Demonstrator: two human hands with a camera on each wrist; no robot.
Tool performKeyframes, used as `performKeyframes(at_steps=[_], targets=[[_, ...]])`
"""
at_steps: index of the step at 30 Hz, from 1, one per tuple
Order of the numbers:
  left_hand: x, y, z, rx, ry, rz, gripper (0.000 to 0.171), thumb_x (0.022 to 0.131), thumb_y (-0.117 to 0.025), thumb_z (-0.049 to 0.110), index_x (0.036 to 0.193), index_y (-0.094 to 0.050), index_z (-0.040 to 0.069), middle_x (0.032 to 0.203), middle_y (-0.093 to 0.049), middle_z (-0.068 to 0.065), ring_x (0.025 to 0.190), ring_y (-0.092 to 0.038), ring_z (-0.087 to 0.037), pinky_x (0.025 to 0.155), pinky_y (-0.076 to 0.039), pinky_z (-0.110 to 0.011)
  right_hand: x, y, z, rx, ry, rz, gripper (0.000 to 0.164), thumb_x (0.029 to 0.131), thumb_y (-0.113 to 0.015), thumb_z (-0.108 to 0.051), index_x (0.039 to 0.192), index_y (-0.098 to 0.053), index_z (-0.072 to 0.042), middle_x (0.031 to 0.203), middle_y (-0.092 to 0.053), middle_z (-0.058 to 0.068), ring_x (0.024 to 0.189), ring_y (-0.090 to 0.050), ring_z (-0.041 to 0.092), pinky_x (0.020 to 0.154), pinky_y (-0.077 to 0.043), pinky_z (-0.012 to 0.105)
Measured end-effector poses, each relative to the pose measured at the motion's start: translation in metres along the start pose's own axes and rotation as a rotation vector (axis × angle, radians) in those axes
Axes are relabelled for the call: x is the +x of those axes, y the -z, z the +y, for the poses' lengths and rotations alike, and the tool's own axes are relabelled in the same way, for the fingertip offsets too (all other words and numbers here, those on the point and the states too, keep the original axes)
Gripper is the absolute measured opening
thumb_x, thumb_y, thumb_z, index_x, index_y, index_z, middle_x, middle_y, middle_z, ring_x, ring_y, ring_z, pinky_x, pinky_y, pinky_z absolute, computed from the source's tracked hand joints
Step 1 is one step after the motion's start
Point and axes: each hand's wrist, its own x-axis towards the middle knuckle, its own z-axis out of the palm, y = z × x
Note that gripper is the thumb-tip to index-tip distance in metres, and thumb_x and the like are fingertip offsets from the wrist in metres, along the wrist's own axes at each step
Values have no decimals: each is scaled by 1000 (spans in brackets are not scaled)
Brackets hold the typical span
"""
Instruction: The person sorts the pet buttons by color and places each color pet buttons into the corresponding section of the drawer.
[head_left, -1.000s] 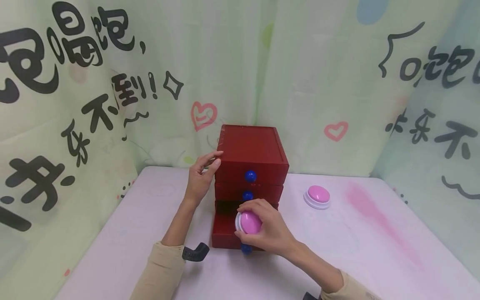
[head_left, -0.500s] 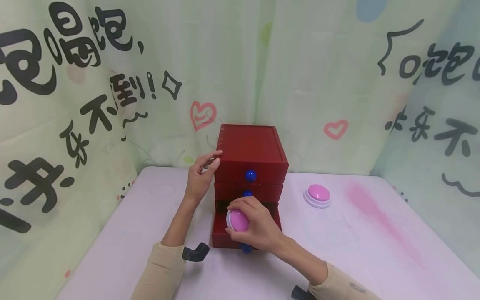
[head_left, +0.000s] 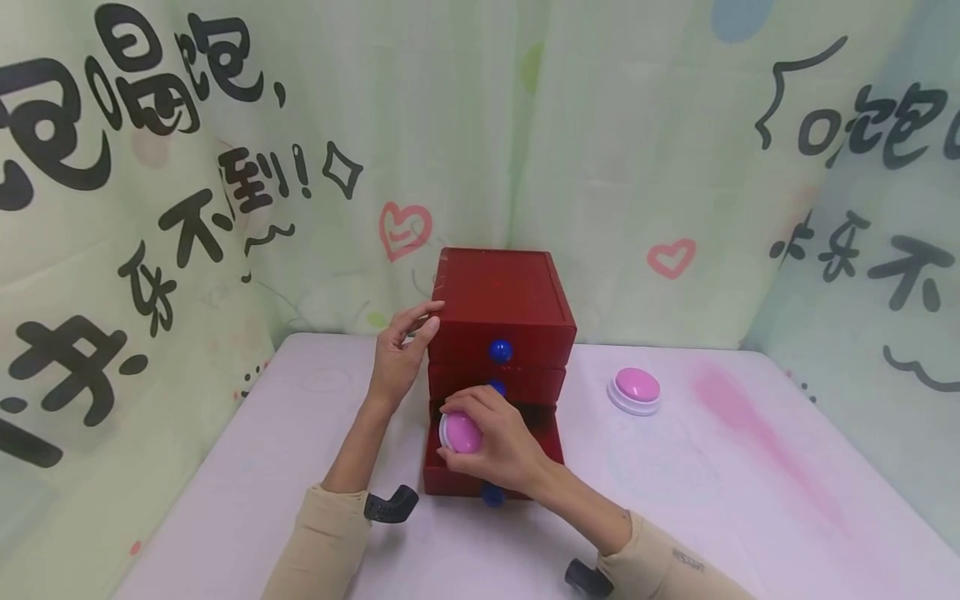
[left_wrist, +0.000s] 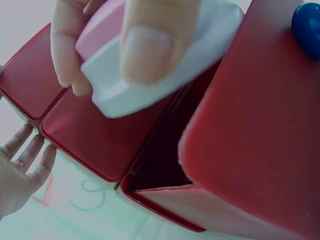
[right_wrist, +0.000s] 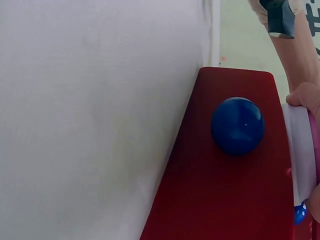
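A dark red chest of drawers (head_left: 502,287) with blue round knobs stands at the table's middle, its bottom drawer (head_left: 450,482) pulled out. My left hand (head_left: 396,362) rests its fingertips against the chest's upper left side, fingers loosely extended. Over the left part of that drawer, my right hand (head_left: 498,442) pinches a pink-and-white push button (head_left: 462,433) by its rim. The left wrist view has the button (left_wrist: 120,85) tilted above the drawer's opening, under a thumb. In the right wrist view, the drawer's blue knob (right_wrist: 237,126) is close, and the button's white base (right_wrist: 301,155) shows beside it.
A second pink-and-white push button (head_left: 636,390) sits on the white table (head_left: 360,467) to the chest's right. A pink smear (head_left: 750,425) marks the cloth there. Curtains (head_left: 600,167) with black writing and hearts surround the table's back and sides.
My right hand has moved left and slightly up with the push button, from the middle of the open drawer to its left part. The left hand has kept its place on the chest.
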Motion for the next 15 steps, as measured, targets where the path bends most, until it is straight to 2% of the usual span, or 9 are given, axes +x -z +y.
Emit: performKeyframes(at_steps=[15], targets=[[0,0,-1,-1,-7,-3,32,102,-62,20,132,-69,10,132,-63,-7,116,-60,-18,85,-52,-24,0,-12,5,-17,-74,-71,51,74,-89,-22,119,-68,-9,121,-65,2,112,-59,18,85,-58,30]])
